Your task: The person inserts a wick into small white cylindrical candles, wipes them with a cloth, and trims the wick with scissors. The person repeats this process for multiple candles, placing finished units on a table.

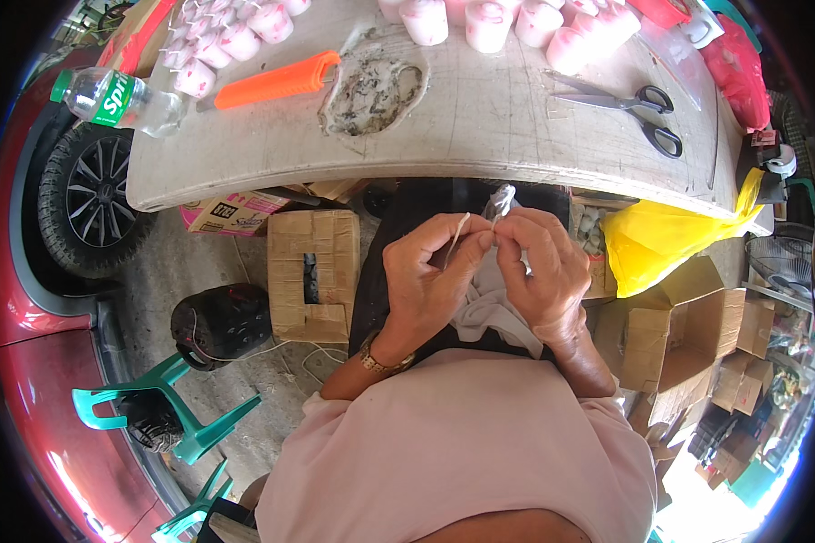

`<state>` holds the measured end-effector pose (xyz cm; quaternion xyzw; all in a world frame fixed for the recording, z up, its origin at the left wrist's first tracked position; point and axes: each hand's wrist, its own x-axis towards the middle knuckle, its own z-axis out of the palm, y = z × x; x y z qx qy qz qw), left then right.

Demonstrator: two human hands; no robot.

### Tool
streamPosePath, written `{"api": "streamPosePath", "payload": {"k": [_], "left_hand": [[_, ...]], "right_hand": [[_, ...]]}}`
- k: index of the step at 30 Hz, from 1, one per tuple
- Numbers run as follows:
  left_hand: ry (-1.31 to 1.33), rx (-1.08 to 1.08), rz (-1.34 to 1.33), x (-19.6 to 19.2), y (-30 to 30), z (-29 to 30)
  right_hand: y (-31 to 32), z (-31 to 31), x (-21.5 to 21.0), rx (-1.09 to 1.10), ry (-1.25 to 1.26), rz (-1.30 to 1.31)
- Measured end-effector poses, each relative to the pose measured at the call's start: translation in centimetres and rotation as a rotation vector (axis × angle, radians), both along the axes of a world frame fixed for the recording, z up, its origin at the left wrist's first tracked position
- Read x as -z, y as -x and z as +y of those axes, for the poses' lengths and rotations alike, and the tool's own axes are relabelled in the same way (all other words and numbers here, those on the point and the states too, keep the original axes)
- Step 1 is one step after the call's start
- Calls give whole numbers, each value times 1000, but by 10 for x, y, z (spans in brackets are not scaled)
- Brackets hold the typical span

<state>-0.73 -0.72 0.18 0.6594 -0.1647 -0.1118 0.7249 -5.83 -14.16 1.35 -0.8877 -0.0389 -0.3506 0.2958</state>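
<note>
My left hand (436,267) and my right hand (545,267) meet in front of me, just below the near edge of the table. Both are closed in a pinch, fingertips nearly touching. A thin pale string (458,235) sticks up from between the left thumb and forefinger. What the right fingertips pinch is too small and covered to make out. Just beyond the fingers shows a crinkled, shiny silvery piece (500,199). Under the hands a light grey cloth (498,312) lies across my lap.
The worn white table (498,149) bears pink-and-white candles (487,25), an orange-handled cutter (276,81), black-handled scissors (643,104) and a clear bottle (122,101). A yellow bag (666,240) hangs at right above open cardboard boxes (675,330). A red car (36,344) stands left.
</note>
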Motion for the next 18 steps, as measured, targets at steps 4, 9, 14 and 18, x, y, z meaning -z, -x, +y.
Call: {"api": "streamPosePath", "payload": {"k": [4,9,14,18], "left_hand": [[-19,40,-67,-5,-1,4],[-98,141,-67,-16,-2,9],[-88,190,-183,-22,-6,9],[-117,241,-186,-24,-9,11]], "right_hand": [[-1,-2,2,-1,80,-48],[-2,-4,1,-32,117,-121],[-1,-7,-4,7,167,-104],[-1,-10,-7,-4,183,-114]]}}
